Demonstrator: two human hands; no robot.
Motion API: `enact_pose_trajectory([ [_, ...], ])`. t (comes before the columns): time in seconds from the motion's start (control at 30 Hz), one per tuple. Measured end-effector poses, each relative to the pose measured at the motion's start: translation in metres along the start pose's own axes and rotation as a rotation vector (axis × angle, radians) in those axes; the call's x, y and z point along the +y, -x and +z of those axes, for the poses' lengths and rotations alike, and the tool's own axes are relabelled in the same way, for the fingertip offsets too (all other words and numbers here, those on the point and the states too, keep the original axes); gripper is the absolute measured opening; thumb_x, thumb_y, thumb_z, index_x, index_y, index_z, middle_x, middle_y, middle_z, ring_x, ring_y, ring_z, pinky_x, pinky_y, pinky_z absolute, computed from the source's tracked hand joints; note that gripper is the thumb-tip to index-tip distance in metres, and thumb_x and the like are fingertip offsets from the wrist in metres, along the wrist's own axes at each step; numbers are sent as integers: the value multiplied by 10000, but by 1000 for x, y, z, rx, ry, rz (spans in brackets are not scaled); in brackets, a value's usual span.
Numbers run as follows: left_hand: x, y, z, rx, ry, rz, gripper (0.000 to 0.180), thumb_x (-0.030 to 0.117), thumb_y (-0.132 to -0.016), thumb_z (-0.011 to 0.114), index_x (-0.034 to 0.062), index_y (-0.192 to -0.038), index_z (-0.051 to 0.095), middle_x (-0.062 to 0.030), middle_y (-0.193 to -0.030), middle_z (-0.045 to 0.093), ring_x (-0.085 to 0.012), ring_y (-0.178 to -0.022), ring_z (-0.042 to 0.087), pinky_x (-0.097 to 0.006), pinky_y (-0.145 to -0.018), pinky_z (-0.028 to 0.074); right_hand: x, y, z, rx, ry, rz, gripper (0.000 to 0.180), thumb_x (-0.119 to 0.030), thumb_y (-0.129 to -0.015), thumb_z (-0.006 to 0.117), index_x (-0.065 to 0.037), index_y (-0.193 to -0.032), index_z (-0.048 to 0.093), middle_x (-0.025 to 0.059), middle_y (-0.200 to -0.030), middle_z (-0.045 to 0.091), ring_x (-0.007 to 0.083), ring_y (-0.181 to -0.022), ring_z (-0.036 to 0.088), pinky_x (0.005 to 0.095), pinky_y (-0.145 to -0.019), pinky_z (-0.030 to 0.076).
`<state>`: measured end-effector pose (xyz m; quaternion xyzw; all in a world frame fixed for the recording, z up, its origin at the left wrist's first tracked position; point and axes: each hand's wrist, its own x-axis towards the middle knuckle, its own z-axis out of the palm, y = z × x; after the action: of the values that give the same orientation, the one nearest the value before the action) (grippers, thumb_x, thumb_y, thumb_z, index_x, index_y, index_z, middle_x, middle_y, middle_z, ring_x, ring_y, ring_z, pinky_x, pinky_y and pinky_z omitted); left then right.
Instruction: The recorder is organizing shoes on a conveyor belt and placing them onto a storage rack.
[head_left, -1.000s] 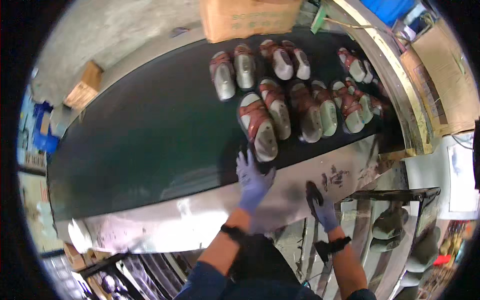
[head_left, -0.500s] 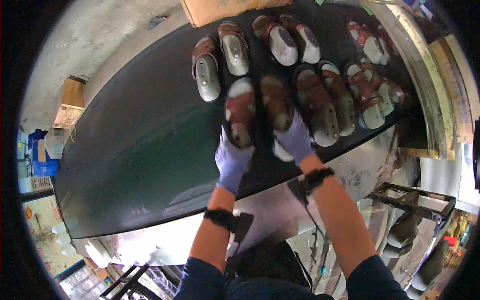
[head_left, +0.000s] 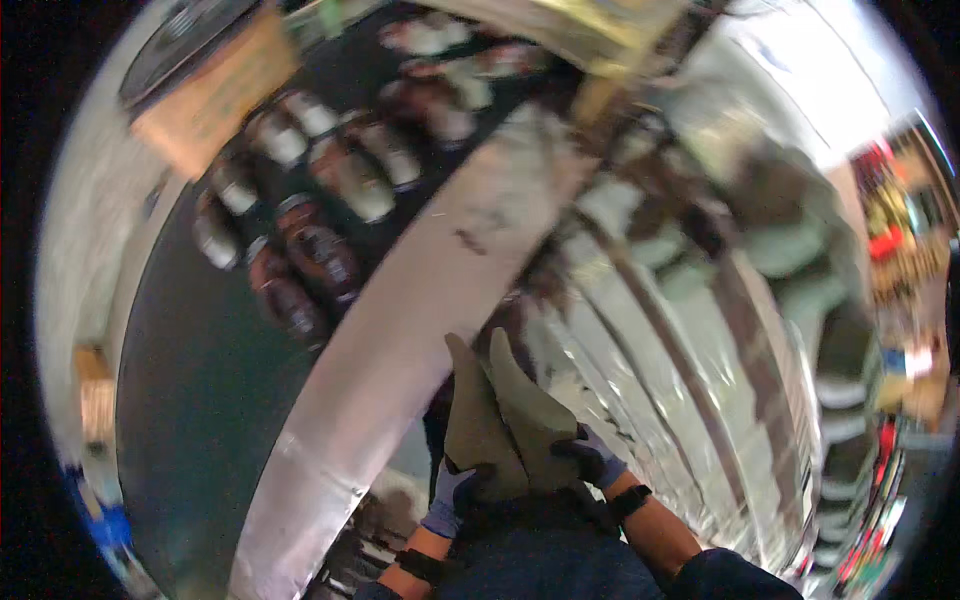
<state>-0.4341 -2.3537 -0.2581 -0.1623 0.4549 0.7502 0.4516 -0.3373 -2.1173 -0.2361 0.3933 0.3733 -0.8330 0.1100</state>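
Low in the view, close to my body, I hold a pair of grey-green shoe lasts side by side, their narrow toes pointing away from me. My gloved left hand (head_left: 450, 497) is closed around the heel end of the left shoe last (head_left: 474, 420). Around the heel end of the right shoe last (head_left: 528, 400), my gloved right hand (head_left: 600, 457) is closed too. Beyond them, brown strapped sandals (head_left: 318, 245) on lasts stand in pairs on the black conveyor belt (head_left: 190, 390). Motion blurs much of the scene.
A pale metal edge (head_left: 370, 350) runs along the belt between it and me. To the right lies a rack (head_left: 640, 290) with plastic-like sheeting, and more lasts (head_left: 840, 350) stand beyond it. A cardboard box (head_left: 220, 90) sits over the belt's far end.
My hands have left the sandals on the belt and now hold two bare lasts near my body. The view has turned right, so belt and sandals appear farther left.
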Motion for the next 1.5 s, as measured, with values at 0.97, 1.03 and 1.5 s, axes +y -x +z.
enact_pose_trajectory([
  [0.97,355,-307,76,1043,-1446,674,950,326,-681,711,45,-1413,175,-239,-1428,225,-409,-1298,268,-489,-1075,221,-249,-223,155,119,1264,-1125,489,-168,-804,628,-60,-1259,484,172,-1261,507,376,-1120,503,417,-927,417],
  [1.03,385,-329,28,921,-1173,395,965,340,-673,703,60,-1419,160,-238,-1434,217,-405,-1291,291,-435,-1055,299,-264,-307,216,142,1343,-976,717,-271,-758,674,-20,-1341,340,244,-1300,429,392,-1180,432,452,-1001,339],
  [1.5,265,-238,4,854,-984,272,1013,321,-637,731,27,-1406,141,-232,-1216,509,-384,-1077,529,-440,-880,442,-188,-342,234,127,1343,-464,944,-309,-691,707,-19,-1404,161,262,-1341,367,422,-1172,433,441,-963,386],
])
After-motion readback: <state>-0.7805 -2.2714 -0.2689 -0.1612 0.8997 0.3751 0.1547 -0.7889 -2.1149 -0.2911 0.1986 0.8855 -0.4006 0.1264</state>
